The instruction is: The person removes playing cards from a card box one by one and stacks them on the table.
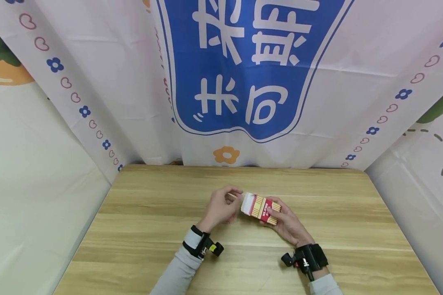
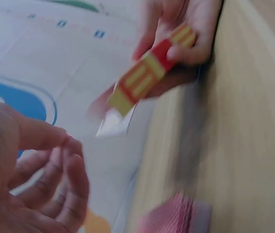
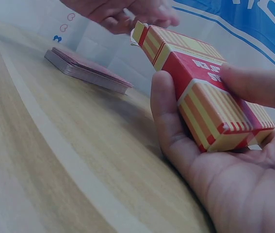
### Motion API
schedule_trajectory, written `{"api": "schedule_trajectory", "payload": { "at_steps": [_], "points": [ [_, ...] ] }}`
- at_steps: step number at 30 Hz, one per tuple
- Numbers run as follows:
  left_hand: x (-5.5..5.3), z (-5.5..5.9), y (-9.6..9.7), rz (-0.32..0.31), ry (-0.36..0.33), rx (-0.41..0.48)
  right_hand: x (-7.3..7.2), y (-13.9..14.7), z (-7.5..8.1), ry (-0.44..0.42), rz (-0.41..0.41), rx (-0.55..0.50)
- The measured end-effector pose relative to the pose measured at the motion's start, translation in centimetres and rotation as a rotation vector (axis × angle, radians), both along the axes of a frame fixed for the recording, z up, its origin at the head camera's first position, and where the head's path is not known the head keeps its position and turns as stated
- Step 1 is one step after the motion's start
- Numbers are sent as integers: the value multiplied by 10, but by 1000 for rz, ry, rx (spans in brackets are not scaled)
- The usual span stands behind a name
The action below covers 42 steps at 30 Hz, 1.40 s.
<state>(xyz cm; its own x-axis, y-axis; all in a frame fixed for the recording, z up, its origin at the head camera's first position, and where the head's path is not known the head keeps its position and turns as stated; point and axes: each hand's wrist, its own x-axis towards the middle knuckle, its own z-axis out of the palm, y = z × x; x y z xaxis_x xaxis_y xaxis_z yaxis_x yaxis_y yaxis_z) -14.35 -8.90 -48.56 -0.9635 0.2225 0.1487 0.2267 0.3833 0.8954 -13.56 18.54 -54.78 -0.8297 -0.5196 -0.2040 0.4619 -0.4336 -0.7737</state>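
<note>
My right hand [image 1: 289, 223] grips a red-and-yellow striped playing card box [image 1: 263, 208], thumb on its printed face and fingers beneath. The box is tilted, and its white flap [image 1: 248, 203] stands out toward the left. Just left of that flap hovers my left hand [image 1: 223, 205], its fingers loosely bent and thumb close to the index fingertip. Nothing shows between those fingers in the left wrist view. A stack of playing cards [image 3: 86, 70] with pinkish backs lies on the table, mostly hidden by the left hand in the head view.
The wooden table [image 1: 140, 229] meets a white printed curtain [image 1: 133, 123] at its back edge. More pale cloth [image 1: 33, 184] hangs along the left and right sides. Both wrists wear black straps with small cameras [image 1: 217, 248].
</note>
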Motion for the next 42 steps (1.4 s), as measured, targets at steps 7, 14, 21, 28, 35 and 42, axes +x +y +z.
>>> {"api": "schedule_trajectory", "payload": {
  "at_steps": [7,14,21,28,35,42],
  "points": [
    [6,-3,16,-55,22,-16,-2,1,-1,10,12,8],
    [7,-9,18,-85,-46,-46,-1,1,1,-1,27,17],
    [7,-10,16,-74,-89,-60,-5,-5,0,20,39,-2],
    [7,-12,14,-67,-125,-108,-4,-7,-1,27,40,0],
    [5,-12,16,-60,-149,-131,-2,-3,-1,15,16,16],
    [6,-11,15,-60,-156,-164,0,-1,-2,21,8,8]
  ]
}}
